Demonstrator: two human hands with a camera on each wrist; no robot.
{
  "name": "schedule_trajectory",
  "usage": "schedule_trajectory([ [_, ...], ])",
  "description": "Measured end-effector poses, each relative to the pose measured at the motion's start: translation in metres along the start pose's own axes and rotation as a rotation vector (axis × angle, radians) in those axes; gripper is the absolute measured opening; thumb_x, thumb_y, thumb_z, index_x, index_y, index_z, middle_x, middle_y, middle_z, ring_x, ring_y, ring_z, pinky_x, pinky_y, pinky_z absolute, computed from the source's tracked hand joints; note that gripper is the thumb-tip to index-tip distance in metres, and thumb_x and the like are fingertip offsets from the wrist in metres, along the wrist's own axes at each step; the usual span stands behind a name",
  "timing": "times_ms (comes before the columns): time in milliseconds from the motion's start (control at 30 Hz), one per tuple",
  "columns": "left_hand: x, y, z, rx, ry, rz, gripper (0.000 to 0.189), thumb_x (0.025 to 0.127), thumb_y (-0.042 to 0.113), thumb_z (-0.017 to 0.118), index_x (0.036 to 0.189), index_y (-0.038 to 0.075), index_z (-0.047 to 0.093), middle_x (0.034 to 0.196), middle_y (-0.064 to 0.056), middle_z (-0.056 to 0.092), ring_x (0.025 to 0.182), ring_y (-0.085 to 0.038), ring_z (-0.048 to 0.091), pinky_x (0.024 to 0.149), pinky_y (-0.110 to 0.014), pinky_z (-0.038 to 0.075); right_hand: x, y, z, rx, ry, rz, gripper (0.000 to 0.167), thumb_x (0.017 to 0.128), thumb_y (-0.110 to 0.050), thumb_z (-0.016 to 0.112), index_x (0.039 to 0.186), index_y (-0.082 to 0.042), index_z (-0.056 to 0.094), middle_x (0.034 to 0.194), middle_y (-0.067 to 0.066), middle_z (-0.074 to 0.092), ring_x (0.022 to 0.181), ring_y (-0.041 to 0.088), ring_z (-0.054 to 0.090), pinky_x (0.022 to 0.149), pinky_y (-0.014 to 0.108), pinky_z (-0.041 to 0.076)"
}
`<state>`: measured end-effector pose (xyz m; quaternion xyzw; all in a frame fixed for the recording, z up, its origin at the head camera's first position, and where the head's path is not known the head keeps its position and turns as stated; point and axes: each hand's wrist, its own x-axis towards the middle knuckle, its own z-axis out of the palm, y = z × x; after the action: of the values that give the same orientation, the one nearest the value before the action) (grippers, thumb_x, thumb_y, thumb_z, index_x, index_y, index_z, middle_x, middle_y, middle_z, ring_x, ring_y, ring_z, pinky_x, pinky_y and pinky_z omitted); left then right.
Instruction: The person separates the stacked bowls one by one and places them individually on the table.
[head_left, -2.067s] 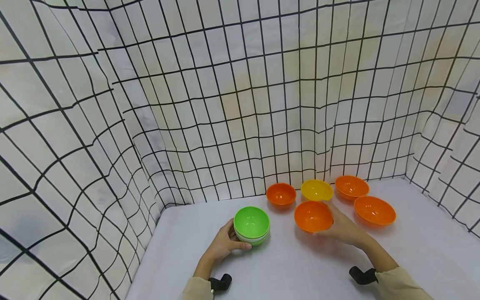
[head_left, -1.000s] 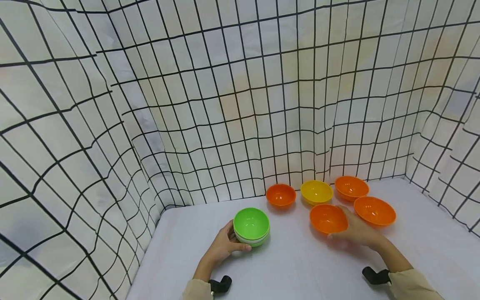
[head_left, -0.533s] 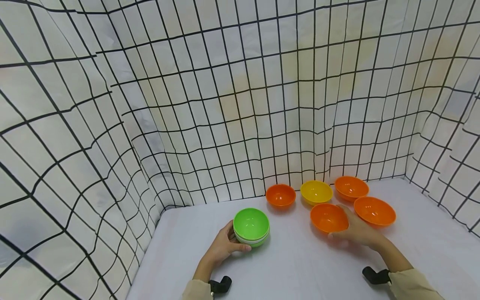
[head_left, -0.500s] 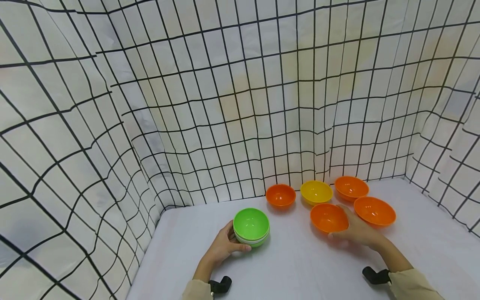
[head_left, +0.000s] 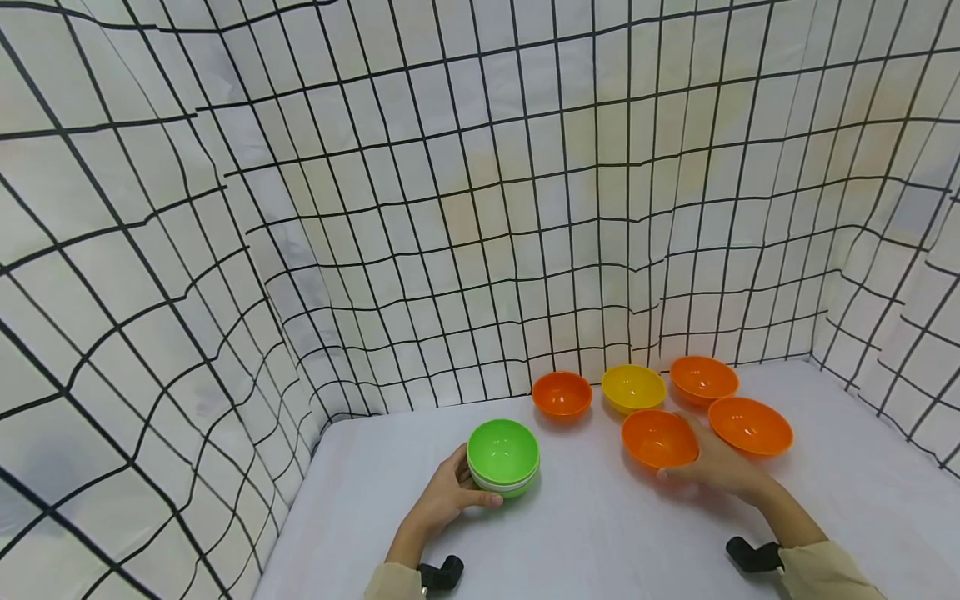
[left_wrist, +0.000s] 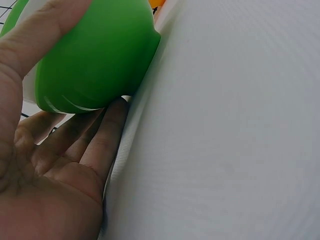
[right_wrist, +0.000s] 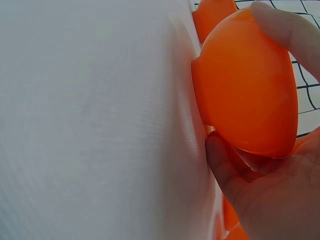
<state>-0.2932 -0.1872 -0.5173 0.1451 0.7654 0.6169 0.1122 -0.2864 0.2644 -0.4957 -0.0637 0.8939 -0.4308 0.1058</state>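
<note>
A small stack of bowls (head_left: 503, 451), green on top with a white rim and more green below, stands on the white table. My left hand (head_left: 447, 493) holds its left side, thumb in front and fingers behind. In the left wrist view the green bowl (left_wrist: 100, 55) has its base at the tablecloth. My right hand (head_left: 712, 464) grips an orange bowl (head_left: 658, 439) by its right side. The right wrist view shows this orange bowl (right_wrist: 245, 85) between thumb and fingers, its foot against the cloth. Both held items are upright.
Behind the held orange bowl stand a darker orange bowl (head_left: 562, 395), a yellow bowl (head_left: 633, 387) and another orange bowl (head_left: 702, 380). A wider orange bowl (head_left: 750, 426) sits right beside my right hand. A grid-patterned cloth wall (head_left: 480, 208) rises along the table's back and sides.
Over the first second my right hand moved the orange bowl rightward, away from the green stack; since then it has stayed nearly still. My left hand keeps its hold on the stack.
</note>
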Motion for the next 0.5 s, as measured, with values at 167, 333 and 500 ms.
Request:
schedule_trajectory([
  [167, 0.0, 0.0008, 0.0002, -0.005, -0.004, 0.002, 0.105, 0.071, 0.014, 0.094, 0.158, 0.014, 0.035, 0.159, -0.013, 0.046, 0.147, -0.035, 0.044, 0.125, -0.048, 0.036, 0.0004, 0.0017, 0.0001, 0.008, 0.004, -0.011, 0.117, 0.08, -0.045, 0.085, 0.162, -0.004, 0.012, 0.162, 0.026, 0.029, 0.14, 0.044, 0.038, 0.113, 0.072, 0.039],
  [333, -0.0002, 0.001, 0.0003, 0.0, -0.002, -0.002, 0.106, 0.071, 0.015, 0.094, 0.159, 0.014, 0.034, 0.159, -0.013, 0.045, 0.148, -0.035, 0.044, 0.125, -0.048, 0.035, 0.0009, 0.0023, 0.0001, 0.016, 0.004, -0.02, 0.116, 0.081, -0.043, 0.085, 0.162, -0.005, 0.012, 0.162, 0.026, 0.029, 0.141, 0.044, 0.037, 0.113, 0.072, 0.039],
  [500, -0.0003, 0.0009, 0.0003, 0.002, 0.001, -0.003, 0.107, 0.071, 0.016, 0.094, 0.159, 0.014, 0.034, 0.159, -0.013, 0.046, 0.147, -0.035, 0.044, 0.125, -0.049, 0.035, 0.0011, 0.002, -0.0003, 0.021, 0.005, -0.024, 0.118, 0.081, -0.044, 0.084, 0.163, -0.005, 0.009, 0.164, 0.026, 0.026, 0.143, 0.045, 0.035, 0.114, 0.073, 0.036],
])
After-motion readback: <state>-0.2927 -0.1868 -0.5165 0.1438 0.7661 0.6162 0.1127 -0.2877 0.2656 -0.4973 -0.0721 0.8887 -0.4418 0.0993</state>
